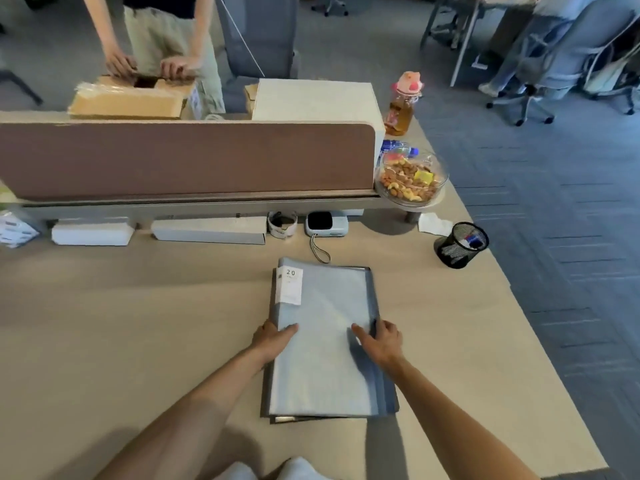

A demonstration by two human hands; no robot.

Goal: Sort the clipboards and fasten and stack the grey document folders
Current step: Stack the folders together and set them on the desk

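A stack of grey document folders (325,317) lies on the beige desk (138,323), right of centre. The top folder is pale grey-blue with a white label reading "20" at its far left corner. Darker folder edges show underneath at the right side and the near end. My left hand (272,341) grips the stack's left edge, thumb on top. My right hand (379,341) grips the right edge, thumb resting on the cover. No clipboards are visible.
A brown divider panel (187,157) runs across the desk's far side, with white boxes (207,230), a tape roll (282,225) and a small white device (325,223) below it. A nut bowl (410,178) and mesh pen cup (460,244) stand right. A person handles a cardboard box (128,98) beyond.
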